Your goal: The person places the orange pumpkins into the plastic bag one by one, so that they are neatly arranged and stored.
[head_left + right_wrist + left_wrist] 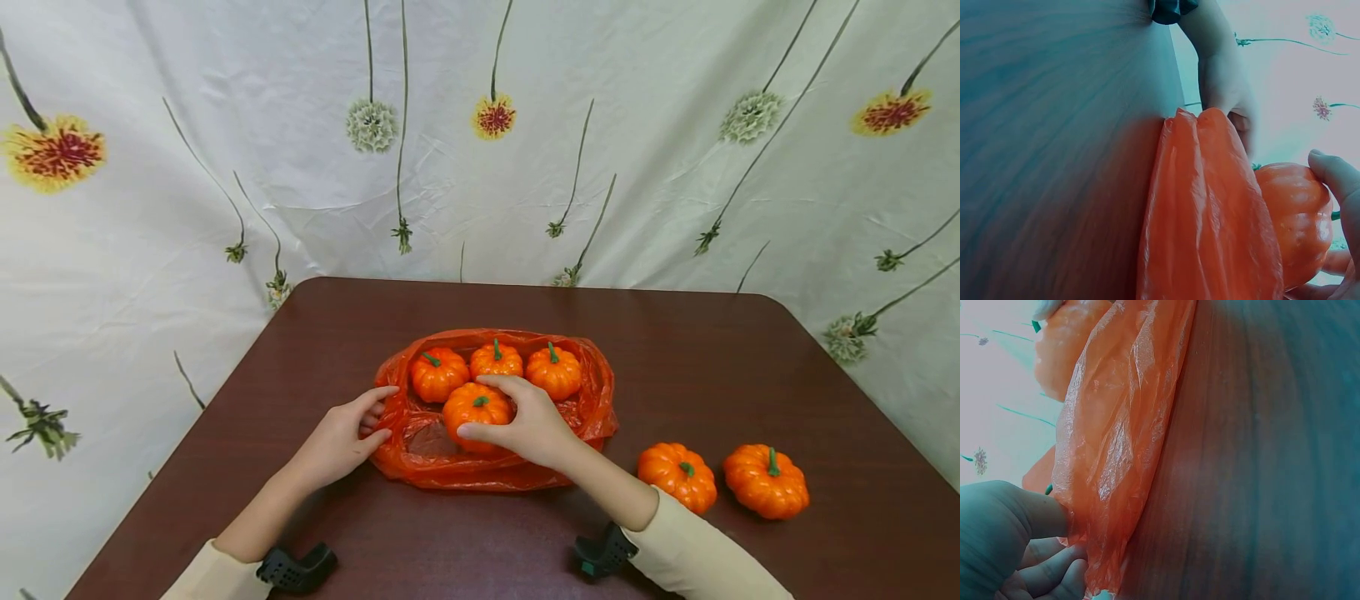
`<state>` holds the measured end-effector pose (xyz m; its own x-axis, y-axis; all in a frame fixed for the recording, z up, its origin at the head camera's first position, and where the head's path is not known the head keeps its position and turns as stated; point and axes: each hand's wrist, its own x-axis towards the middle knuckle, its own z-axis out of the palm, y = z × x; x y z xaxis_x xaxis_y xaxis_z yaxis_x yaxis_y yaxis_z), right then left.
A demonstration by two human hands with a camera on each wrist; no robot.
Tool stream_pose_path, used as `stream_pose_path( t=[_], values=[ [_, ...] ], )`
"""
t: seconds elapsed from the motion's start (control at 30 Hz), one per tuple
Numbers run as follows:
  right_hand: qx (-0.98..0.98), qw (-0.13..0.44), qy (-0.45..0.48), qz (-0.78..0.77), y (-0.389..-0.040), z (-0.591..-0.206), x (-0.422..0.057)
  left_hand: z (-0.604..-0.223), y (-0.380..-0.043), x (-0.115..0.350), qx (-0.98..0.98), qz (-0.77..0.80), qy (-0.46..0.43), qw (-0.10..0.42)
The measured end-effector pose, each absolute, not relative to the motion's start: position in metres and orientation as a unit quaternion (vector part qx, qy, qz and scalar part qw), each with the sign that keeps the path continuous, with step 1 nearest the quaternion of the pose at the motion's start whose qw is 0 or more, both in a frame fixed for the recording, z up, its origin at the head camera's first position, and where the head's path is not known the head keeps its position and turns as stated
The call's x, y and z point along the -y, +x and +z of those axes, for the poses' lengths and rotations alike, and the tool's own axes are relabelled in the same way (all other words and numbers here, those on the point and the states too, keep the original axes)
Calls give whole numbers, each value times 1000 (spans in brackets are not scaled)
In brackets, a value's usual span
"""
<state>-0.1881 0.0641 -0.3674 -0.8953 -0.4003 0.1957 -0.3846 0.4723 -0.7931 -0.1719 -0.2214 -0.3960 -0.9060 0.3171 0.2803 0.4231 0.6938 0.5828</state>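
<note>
An orange-red plastic bag (491,477) lies spread with its mouth facing up on the table. Three small orange pumpkins with green stems, one at the left (438,377), one in the middle (497,360) and one at the right (555,372), sit along its far side. My right hand (528,421) grips another pumpkin (474,410) between thumb and fingers, over the near half of the bag's mouth. At the bag's left rim, my left hand (341,437) holds the crinkled plastic (1116,444) between thumb and fingers.
Two more pumpkins, a nearer one (678,475) and one farther right (767,482), rest on the dark brown table (675,350) right of the bag, close to my right sleeve (697,550). A white flower-printed cloth (450,183) hangs behind the table.
</note>
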Motion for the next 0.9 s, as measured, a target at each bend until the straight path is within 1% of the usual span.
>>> stream_pose_path(
  t=[0.4, 0.9],
  values=[
    [-865, 24, -248, -435, -194, -372, -45, -398, -172, 221, 920, -331, -195, 79],
    [-868, 52, -248, -427, -198, -378, -26, -399, -172, 222, 921, -325, -198, 83]
  ],
)
